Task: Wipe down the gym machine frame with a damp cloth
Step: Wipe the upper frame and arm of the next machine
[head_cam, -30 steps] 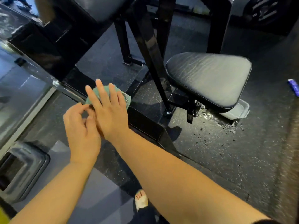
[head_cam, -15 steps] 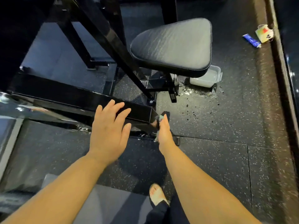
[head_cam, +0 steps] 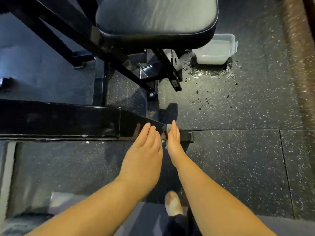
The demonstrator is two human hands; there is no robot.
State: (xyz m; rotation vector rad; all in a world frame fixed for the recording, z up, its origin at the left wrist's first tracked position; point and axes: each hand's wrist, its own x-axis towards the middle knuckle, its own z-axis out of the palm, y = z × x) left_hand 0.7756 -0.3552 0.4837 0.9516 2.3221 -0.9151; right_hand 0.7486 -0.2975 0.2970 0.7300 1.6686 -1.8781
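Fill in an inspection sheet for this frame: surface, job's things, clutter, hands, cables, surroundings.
Surface: dark speckled rubber floor; a wet patch with scattered dark droplets lies beside the machine's base.
Job's things: glossy black frame beam; green cloth at the beam's end, mostly hidden by a hand.
Clutter: translucent plastic container on the floor, partly under the seat.
Hands: left hand has straight fingers, with its fingertips apparently touching the beam's end; right hand, seen edge-on with straight fingers, presses the cloth against the beam's end.
Cables: nothing seen.
Surroundings: black seat pad above the frame; the person's foot below.
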